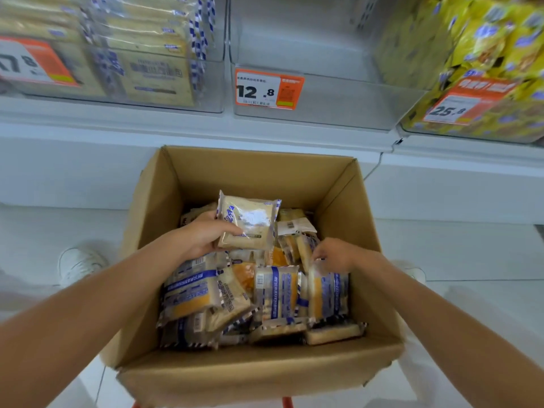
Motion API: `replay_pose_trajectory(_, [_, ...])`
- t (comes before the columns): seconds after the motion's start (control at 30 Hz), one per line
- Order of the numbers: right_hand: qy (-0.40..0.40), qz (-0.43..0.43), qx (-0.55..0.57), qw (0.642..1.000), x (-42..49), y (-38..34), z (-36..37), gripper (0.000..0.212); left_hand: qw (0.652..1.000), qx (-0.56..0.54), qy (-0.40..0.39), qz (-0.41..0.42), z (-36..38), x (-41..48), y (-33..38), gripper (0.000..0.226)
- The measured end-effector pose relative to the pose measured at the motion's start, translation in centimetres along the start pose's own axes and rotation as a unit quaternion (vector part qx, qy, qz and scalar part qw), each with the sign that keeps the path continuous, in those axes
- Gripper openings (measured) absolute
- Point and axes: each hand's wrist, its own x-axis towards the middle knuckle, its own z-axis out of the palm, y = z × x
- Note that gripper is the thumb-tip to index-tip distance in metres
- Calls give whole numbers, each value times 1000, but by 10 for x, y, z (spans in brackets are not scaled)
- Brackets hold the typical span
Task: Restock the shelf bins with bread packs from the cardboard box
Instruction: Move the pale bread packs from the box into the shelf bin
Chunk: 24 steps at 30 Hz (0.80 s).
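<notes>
An open cardboard box (338,189) stands below the shelf, holding several bread packs in clear wrappers with blue print. My left hand (203,234) grips one beige bread pack (250,223) and holds it upright above the pile. My right hand (335,254) is down in the box on the right, its fingers pinching the top edge of another bread pack (326,293) that still lies among the others. Above the box sits a clear shelf bin (323,98) with a 12.8 price tag (268,88), and nothing shows inside it.
A bin on the left (147,69) holds stacked beige bread packs behind a price tag. A bin on the right (485,69) is full of yellow packs, tagged 25.8. White shoes (79,263) stand on the pale floor beside the box.
</notes>
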Motion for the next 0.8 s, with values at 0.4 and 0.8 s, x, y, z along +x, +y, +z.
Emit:
replay_pose_trajectory(0.4, [177, -66, 508, 840, 3, -103, -82, 39, 989, -136, -53, 38, 21, -12, 24, 60])
replay_pose_trajectory(0.8, [239, -54, 390, 887, 11, -112, -85, 69, 985, -158, -49, 53, -9, -17, 35, 24])
